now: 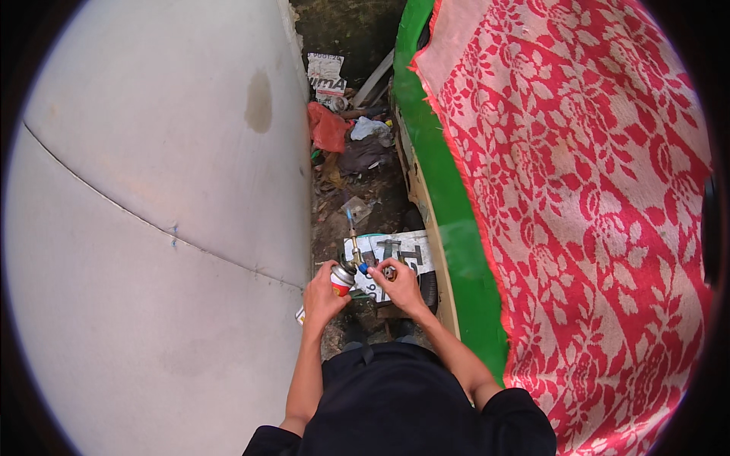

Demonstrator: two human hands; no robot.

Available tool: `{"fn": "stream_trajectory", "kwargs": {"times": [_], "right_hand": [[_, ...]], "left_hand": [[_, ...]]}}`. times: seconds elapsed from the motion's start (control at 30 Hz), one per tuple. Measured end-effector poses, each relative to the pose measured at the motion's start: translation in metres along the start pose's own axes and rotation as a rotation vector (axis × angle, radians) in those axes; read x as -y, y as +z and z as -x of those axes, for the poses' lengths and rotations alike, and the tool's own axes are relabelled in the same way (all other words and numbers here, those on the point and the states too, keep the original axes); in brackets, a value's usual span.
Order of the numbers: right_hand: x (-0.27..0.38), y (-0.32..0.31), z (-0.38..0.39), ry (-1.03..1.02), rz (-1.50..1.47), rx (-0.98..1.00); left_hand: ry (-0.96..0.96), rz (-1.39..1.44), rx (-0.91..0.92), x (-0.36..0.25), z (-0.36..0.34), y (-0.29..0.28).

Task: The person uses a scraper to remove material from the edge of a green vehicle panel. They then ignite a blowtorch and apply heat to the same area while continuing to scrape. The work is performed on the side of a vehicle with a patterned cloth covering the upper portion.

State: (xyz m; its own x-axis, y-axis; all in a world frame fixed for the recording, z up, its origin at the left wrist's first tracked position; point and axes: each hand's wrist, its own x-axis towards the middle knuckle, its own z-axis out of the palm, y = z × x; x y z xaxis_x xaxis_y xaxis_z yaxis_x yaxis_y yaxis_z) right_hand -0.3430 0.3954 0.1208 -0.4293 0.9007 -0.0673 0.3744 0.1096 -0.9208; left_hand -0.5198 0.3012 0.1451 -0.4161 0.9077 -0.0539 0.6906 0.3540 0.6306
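My left hand is wrapped round a red and white gas canister, held tilted. A brass blow torch head is fitted to its top and points away from me. A small blue flame shows at the nozzle. The fingers of my right hand are closed at the torch's blue knob. Beside those fingers is a small metallic thing that I cannot make out. Below the torch lies a white printed sheet with a hammer-shaped tool on it.
A pale grey wall rises close on the left. On the right, a green edge borders a red floral cloth. Ahead, the narrow ground holds litter, including a red plastic bag, a pale bag and a torn printed sheet.
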Motion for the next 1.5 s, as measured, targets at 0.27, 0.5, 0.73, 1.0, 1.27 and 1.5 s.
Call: {"fn": "stream_trajectory", "kwargs": {"times": [0.27,0.5,0.73,1.0,1.27,1.5], "right_hand": [[0.019,0.005,0.007,-0.062,0.122,-0.077],[0.02,0.01,0.009,-0.029,0.16,-0.075],[0.008,0.016,0.006,0.039,0.012,-0.052],[-0.007,0.022,0.004,0.187,-0.272,0.037],[0.004,0.015,0.006,-0.003,0.017,-0.024],[0.003,0.014,0.009,0.122,-0.103,0.022]], "left_hand": [[0.046,-0.045,-0.03,-0.006,0.0,0.008],[0.078,-0.047,-0.047,-0.007,0.003,0.01],[0.072,-0.055,-0.023,-0.01,0.006,0.006],[0.061,-0.053,-0.023,-0.008,0.009,0.006],[0.056,-0.055,-0.022,-0.006,0.008,0.006],[0.073,-0.081,0.0,-0.007,0.009,0.007]]}}
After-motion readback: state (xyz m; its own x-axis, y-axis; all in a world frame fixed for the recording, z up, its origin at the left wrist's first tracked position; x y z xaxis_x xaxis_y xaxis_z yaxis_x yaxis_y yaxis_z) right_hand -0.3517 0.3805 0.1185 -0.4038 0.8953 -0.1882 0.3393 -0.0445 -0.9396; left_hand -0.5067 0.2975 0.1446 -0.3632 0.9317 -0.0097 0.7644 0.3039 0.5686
